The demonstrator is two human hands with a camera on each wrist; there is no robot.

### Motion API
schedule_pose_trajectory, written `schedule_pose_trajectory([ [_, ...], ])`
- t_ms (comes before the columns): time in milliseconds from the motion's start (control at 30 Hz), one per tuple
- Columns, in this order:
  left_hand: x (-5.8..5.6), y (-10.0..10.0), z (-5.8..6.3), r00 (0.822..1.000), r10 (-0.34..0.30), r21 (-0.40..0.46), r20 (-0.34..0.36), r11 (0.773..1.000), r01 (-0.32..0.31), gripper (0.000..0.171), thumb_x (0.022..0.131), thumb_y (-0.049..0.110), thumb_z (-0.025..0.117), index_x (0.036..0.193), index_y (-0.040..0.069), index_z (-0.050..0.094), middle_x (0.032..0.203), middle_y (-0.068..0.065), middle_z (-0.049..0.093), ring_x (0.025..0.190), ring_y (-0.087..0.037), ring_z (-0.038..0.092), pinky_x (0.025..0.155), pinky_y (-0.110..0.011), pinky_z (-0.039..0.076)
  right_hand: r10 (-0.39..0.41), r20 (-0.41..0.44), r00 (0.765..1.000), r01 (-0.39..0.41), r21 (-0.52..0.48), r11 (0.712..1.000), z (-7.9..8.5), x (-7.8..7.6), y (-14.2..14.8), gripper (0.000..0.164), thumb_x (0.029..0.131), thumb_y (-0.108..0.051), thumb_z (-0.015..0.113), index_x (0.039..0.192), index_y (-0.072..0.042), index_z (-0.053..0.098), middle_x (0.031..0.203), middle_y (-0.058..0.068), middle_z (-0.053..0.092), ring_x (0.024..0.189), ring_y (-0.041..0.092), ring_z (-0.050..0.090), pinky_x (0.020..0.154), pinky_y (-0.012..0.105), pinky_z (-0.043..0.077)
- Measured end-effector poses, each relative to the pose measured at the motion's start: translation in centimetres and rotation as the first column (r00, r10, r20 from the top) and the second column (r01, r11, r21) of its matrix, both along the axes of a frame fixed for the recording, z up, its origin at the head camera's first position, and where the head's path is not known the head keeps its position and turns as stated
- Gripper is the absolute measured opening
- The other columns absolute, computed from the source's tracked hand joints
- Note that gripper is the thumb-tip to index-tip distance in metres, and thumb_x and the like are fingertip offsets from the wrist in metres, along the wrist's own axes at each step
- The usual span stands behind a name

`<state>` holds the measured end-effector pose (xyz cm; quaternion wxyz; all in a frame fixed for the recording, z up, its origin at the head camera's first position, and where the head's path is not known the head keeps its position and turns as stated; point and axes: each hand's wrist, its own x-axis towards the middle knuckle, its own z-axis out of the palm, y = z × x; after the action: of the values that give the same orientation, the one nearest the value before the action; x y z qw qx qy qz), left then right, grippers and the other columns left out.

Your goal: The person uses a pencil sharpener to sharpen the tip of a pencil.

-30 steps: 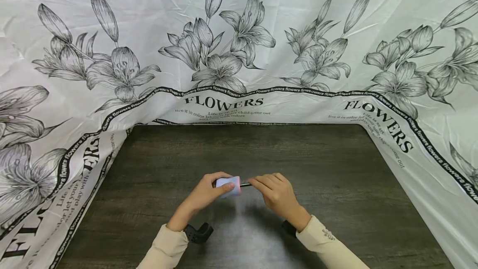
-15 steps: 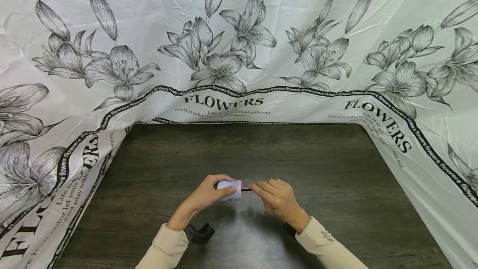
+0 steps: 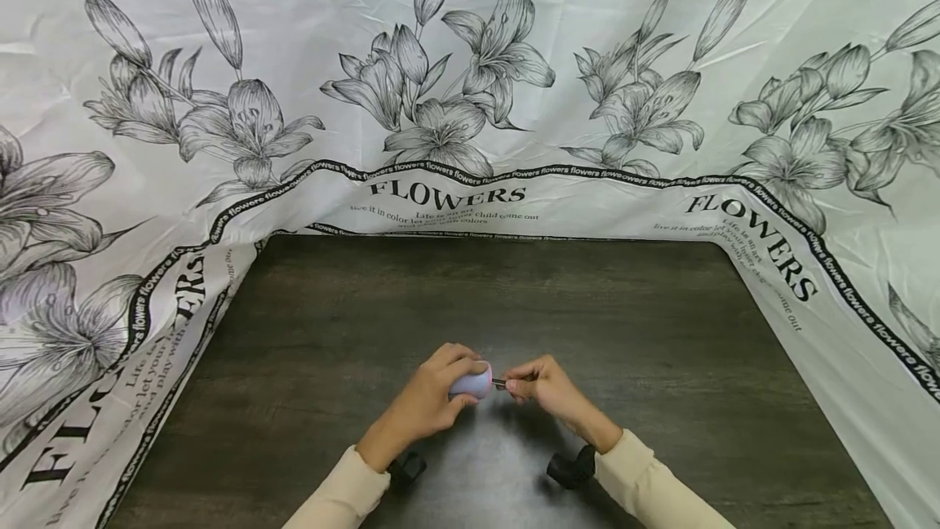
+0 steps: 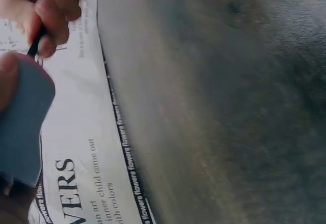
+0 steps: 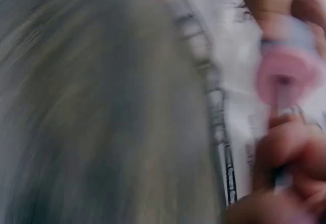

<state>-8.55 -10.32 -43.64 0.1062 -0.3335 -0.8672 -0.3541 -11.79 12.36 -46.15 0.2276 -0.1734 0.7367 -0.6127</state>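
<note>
My left hand [image 3: 433, 394] grips a short, waisted lavender screwdriver handle [image 3: 472, 383] with a pink end. Its fingers lie over the top and the thumb is on the near side. A thin metal shaft [image 3: 499, 383] sticks out of the pink end toward the right. My right hand [image 3: 547, 388] pinches that shaft between thumb and fingers, close to the handle. In the right wrist view, blurred, the shaft enters a dark hole in the middle of the pink end [image 5: 285, 76]. The left wrist view has the handle [image 4: 25, 117] at its left edge. The shaft's tip is hidden.
Both hands are held over a dark wood-grain table [image 3: 470, 292]. A white cloth [image 3: 514, 129] with flower prints and lettering hangs behind the table and along its sides. Black wrist cameras [image 3: 573, 468] sit below both wrists.
Both wrists have turned: the left fingers now lie over the handle's top, and the right thumb and fingertips have come into sight. The hands and handle have shifted slightly right and down.
</note>
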Motion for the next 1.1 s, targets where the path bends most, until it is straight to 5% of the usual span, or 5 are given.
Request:
schedule_pose_trajectory([
  [133, -0.2, 0.0, -0.9, 0.998, 0.002, 0.02, -0.062, 1.0, -0.001, 0.045, 0.069, 0.007, 0.083, 0.111, 0.008, 0.067, 0.114, -0.009, 0.061, 0.107, -0.023, 0.058, 0.086, -0.037, 0.053, 0.028, 0.128, 0.991, -0.037, 0.07, 0.997, 1.0, -0.8, 0.2, 0.025, 0.091, -0.007, 0.059, 0.102, 0.013, 0.068, 0.063, 0.0, 0.061, 0.046, 0.004, 0.037, 0.045, 0.021, 0.029],
  [333, -0.8, -0.8, -1.2, 0.975, 0.098, 0.168, 0.2, 0.977, -0.133, 0.041, 0.076, 0.016, 0.081, 0.114, 0.013, 0.066, 0.11, -0.004, 0.066, 0.089, -0.015, 0.062, 0.072, -0.029, 0.053, -0.007, -0.447, 0.895, 0.096, 0.177, 0.979, 1.2, -0.2, -0.7, 0.015, 0.089, -0.011, 0.067, 0.101, -0.003, 0.073, 0.084, 0.007, 0.073, 0.056, -0.001, 0.053, 0.048, 0.019, 0.042],
  [767, -2.0, -2.7, 1.3, 0.567, -0.199, 0.361, 0.799, 0.913, -0.188, 0.047, 0.096, 0.028, 0.059, 0.124, -0.01, 0.055, 0.094, -0.011, 0.062, 0.076, -0.015, 0.059, 0.067, -0.031, 0.053, 0.106, -0.983, -0.15, 0.432, 0.032, 0.901, 0.0, -0.4, -1.5, 0.025, 0.099, -0.02, 0.053, 0.094, -0.012, 0.075, 0.085, -0.003, 0.072, 0.074, 0.012, 0.065, 0.07, 0.031, 0.049],
  [867, -2.2, -2.6, 1.6, 0.529, -0.23, 0.383, 0.817, 0.902, -0.199, 0.048, 0.095, 0.027, 0.06, 0.122, -0.013, 0.055, 0.09, -0.008, 0.062, 0.073, -0.014, 0.059, 0.064, -0.029, 0.053, 0.086, -0.974, -0.21, 0.418, -0.01, 0.908, 0.0, -0.5, -1.7, 0.025, 0.099, -0.018, 0.052, 0.093, -0.012, 0.076, 0.084, -0.003, 0.071, 0.07, 0.011, 0.063, 0.066, 0.027, 0.047],
  [1100, -2.3, -2.1, 1.3, 0.62, -0.188, 0.359, 0.762, 0.919, -0.163, 0.047, 0.091, 0.024, 0.067, 0.121, -0.011, 0.058, 0.098, -0.014, 0.062, 0.077, -0.014, 0.057, 0.066, -0.028, 0.051, 0.049, -0.984, -0.171, 0.399, -0.023, 0.917, -0.3, -0.6, -1.8, 0.031, 0.1, -0.02, 0.049, 0.082, -0.012, 0.073, 0.065, -0.005, 0.058, 0.049, 0.006, 0.041, 0.049, 0.014, 0.024],
])
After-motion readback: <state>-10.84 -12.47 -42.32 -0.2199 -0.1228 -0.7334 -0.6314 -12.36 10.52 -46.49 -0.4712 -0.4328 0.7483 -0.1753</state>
